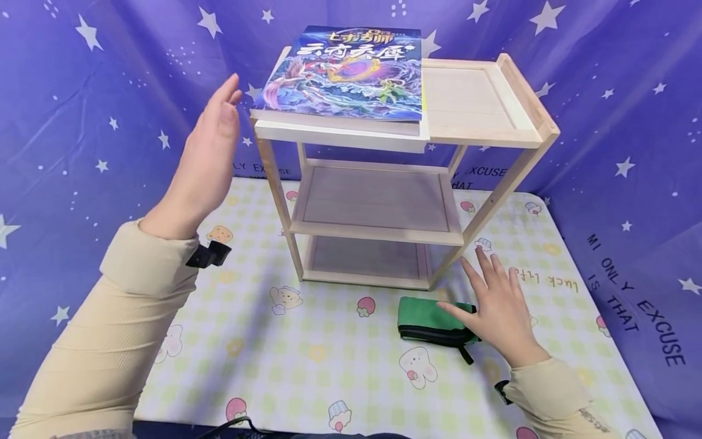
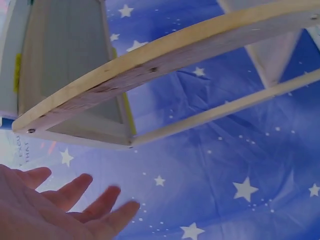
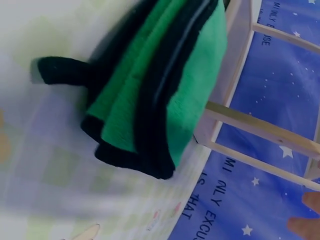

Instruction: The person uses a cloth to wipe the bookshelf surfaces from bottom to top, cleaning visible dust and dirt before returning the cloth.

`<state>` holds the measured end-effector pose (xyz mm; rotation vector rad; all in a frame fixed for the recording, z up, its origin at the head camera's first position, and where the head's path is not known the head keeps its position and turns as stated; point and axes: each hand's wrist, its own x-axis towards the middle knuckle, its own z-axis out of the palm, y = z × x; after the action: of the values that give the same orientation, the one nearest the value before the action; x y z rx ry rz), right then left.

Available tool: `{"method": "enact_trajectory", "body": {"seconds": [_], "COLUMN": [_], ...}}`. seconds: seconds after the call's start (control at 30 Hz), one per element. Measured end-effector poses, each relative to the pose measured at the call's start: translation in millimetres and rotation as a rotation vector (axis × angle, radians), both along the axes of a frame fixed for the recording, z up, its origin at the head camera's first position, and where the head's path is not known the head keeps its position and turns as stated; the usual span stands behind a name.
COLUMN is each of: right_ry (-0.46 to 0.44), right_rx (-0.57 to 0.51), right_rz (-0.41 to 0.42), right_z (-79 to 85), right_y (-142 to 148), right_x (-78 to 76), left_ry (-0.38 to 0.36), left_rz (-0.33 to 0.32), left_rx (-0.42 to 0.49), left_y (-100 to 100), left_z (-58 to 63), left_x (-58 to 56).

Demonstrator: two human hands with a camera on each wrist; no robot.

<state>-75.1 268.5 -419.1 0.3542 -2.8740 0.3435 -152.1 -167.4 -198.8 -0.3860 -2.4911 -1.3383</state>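
Now: pouch (image 1: 425,313) lower right of frame, right hand (image 1: 501,308) just beside it, fingers spread; left hand (image 1: 207,161) upper left, fingers loose, empty. I'd pinch the pouch's body squarely, knuckles clear of the rack (image 1: 378,234).

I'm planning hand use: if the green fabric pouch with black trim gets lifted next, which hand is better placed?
Probably the right hand: it is spread beside the green fabric pouch, overlapping one end in the head view. The left hand is raised beside the pale wooden three-tier shelf, farther away.
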Motion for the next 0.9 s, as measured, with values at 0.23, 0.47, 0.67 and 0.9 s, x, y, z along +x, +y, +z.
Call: {"method": "enact_trajectory", "body": {"seconds": [0.23, 0.47, 0.67, 0.9], "right_ry": [0.025, 0.033, 0.018, -0.023], "right_rx": [-0.007, -0.018, 0.025, 0.037], "right_rz": [0.042, 0.086, 0.121, 0.126], "right_z": [-10.5, -28.7, -42.9, -55.8], "right_y": [-7.8, -13.5, -17.7, -20.2], "right_x": [4.3, 7.5, 10.0, 13.5], "left_ry": [-0.153, -0.254, -0.304, -0.379], "left_rz": [-0.028, -0.088, -0.134, -0.162], "left_rx": [0.111, 0.039, 0.008, -0.025], "left_y": [6.7, 5.9, 8.1, 11.2], "left_z": [31.3, 47.0, 54.2, 57.3], "left_x": [-10.3, -25.4, -34.1, -47.1]}}
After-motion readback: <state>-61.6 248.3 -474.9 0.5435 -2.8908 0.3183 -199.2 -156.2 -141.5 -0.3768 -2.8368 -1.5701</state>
